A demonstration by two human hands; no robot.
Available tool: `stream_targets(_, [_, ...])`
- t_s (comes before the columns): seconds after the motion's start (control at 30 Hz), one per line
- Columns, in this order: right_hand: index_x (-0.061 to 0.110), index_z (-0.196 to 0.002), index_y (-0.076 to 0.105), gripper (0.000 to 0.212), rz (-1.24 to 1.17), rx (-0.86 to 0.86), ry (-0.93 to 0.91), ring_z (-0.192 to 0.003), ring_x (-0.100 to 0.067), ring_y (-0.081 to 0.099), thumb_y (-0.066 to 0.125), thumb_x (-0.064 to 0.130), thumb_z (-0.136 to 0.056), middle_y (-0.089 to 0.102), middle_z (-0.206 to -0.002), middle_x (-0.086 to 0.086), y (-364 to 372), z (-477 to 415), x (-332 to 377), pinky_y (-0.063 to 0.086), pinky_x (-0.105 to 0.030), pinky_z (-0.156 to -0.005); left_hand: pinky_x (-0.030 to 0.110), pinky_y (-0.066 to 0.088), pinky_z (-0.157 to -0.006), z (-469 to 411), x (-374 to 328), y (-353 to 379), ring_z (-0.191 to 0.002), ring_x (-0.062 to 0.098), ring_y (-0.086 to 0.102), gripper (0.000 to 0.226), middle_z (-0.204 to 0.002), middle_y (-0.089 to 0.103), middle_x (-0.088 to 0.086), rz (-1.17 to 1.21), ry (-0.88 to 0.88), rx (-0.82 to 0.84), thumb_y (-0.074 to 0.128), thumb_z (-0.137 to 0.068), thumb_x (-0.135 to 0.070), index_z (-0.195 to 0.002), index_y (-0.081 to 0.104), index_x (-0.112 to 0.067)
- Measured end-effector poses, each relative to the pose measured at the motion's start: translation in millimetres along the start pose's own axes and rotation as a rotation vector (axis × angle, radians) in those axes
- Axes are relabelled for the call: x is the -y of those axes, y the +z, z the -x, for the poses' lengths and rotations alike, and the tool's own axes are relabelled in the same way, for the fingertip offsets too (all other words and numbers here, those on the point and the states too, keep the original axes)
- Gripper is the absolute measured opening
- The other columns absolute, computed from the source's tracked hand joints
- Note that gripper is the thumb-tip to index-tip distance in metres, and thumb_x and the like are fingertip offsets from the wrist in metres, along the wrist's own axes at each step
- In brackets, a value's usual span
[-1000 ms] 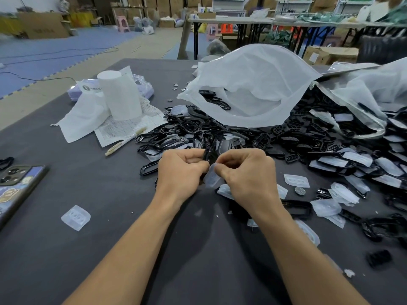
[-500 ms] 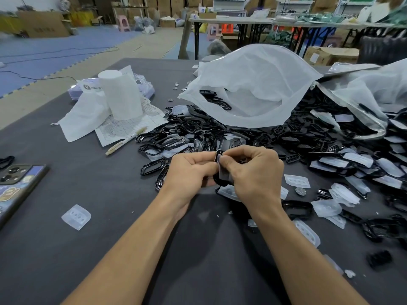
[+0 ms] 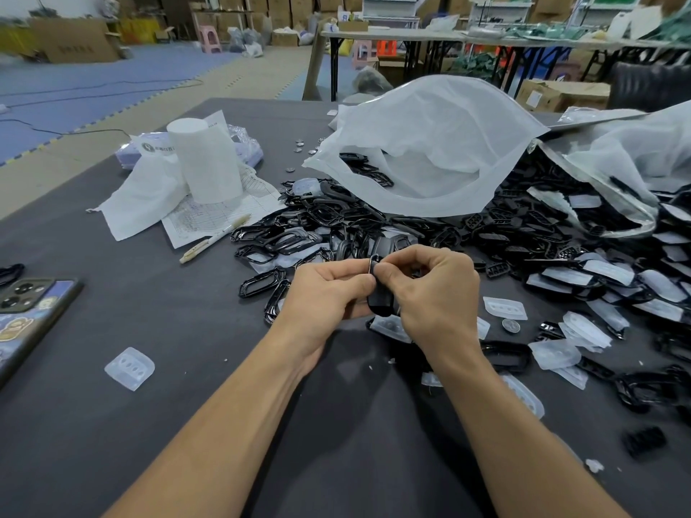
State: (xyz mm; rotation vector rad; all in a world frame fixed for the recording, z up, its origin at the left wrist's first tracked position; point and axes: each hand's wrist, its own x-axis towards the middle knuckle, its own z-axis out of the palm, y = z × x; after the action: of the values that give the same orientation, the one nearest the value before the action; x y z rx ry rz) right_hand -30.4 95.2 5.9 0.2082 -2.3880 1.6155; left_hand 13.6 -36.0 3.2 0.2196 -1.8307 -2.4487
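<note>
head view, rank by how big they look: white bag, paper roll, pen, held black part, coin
1. white bag
2. paper roll
3. pen and held black part: unsure, the part is mostly covered
4. coin

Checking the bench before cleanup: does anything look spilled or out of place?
Yes. Black frames spill loosely from the open white bag across the table. One clear pad lies alone, well left of the left hand, which with the right hand grips a black part.

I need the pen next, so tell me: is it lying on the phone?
No, the pen lies at the printed sheet's edge, well apart from the phone farther left.
</note>
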Motion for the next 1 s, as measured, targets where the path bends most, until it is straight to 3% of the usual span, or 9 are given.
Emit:
stream_targets(0.2, [0.027, -0.067, 0.072, 0.022, -0.026, -0.034, 0.035, -0.052, -0.002, 0.06, 0.093, 0.031, -0.068, 0.069, -0.062, 0.013, 3.0, 1.4, -0.6, 0.049, -0.017, -0.053, 0.023, 0.061, -0.064, 0.5, 1.9, -0.5, -0.069, 0.019, 0.076, 0.027, -0.084, 0.079, 0.015, -0.008, 0.024, -0.017, 0.061, -0.09, 0.017, -0.094, 0.08, -0.002])
stream_targets(0.3, [0.022, -0.07, 0.074, 0.018, -0.169, 0.113, 0.186, -0.058, -0.014, 0.066, 0.091, 0.025, -0.074, 0.07, -0.062, 0.006, 3.6, -3.2, -1.7, 0.058, -0.033, -0.06, 0.024, 0.061, -0.063, -0.2, 2.0, -0.8, -0.068, 0.019, 0.076, 0.03, -0.083, 0.078, 0.015, 0.011, 0.02, -0.036, 0.058, -0.09, 0.017, -0.094, 0.08, -0.003])
stream_targets(0.43, [0.016, -0.076, 0.074, 0.017, -0.446, 0.257, 0.307, -0.047, -0.009, 0.046, 0.078, 0.003, -0.087, 0.059, -0.056, 0.005, 1.0, -6.2, -2.8, 0.042, -0.021, -0.044, 0.021, 0.058, -0.057, -1.6, 0.6, -0.7, -0.068, 0.015, 0.076, 0.031, -0.084, 0.08, 0.011, 0.05, 0.023, -0.085, 0.06, -0.092, 0.014, -0.09, 0.081, -0.009])
stream_targets(0.53, [0.024, -0.075, 0.077, 0.013, -0.332, 0.244, 0.257, -0.051, -0.009, 0.053, 0.081, 0.014, -0.083, 0.065, -0.059, 0.007, 0.5, -6.0, -4.3, 0.046, -0.025, -0.05, 0.02, 0.057, -0.055, -1.8, 0.1, 0.0, -0.065, 0.012, 0.075, 0.035, -0.08, 0.079, 0.007, 0.059, 0.019, -0.119, 0.062, -0.092, 0.013, -0.08, 0.082, -0.012])
stream_targets(0.63, [0.028, -0.077, 0.077, 0.008, -0.199, 0.172, 0.189, -0.057, -0.01, 0.064, 0.083, 0.023, -0.077, 0.074, -0.067, 0.005, 1.5, -4.9, -4.5, 0.052, -0.032, -0.06, 0.027, 0.062, -0.063, -2.6, 1.2, 0.2, -0.072, 0.019, 0.076, 0.024, -0.085, 0.08, 0.01, -0.006, 0.02, -0.148, 0.065, -0.091, 0.01, -0.095, 0.08, -0.008])
stream_targets(0.77, [0.035, -0.077, 0.076, 0.014, -0.124, 0.151, 0.132, -0.054, -0.011, 0.065, 0.085, 0.024, -0.075, 0.074, -0.064, 0.004, 2.4, -3.9, -3.6, 0.056, -0.034, -0.061, 0.048, 0.061, -0.093, -6.5, 4.3, -2.3, -0.084, 0.027, 0.075, 0.026, -0.091, 0.08, 0.014, -0.166, 0.045, -0.233, 0.081, -0.08, -0.01, -0.105, 0.08, -0.005])
stream_targets(0.87, [0.037, -0.077, 0.076, 0.018, -0.09, 0.143, 0.112, -0.053, -0.006, 0.063, 0.086, 0.023, -0.074, 0.073, -0.064, 0.008, 2.2, -3.5, -3.2, 0.05, -0.025, -0.058, 0.041, 0.062, -0.085, -6.6, 4.3, -3.1, -0.078, 0.021, 0.074, 0.035, -0.083, 0.08, 0.007, -0.266, 0.053, -0.269, 0.081, -0.067, -0.031, -0.096, 0.083, -0.012])
stream_targets(1.0, [0.039, -0.077, 0.075, 0.019, -0.068, 0.149, 0.074, -0.05, 0.001, 0.059, 0.084, 0.023, -0.073, 0.072, -0.061, 0.011, 1.9, -1.9, -2.9, 0.043, -0.013, -0.051, 0.028, 0.055, -0.063, -5.8, 3.8, -5.3, -0.063, 0.013, 0.067, 0.013, -0.071, 0.077, 0.005, -0.283, 0.076, -0.249, 0.081, -0.074, -0.03, -0.079, 0.084, -0.019])
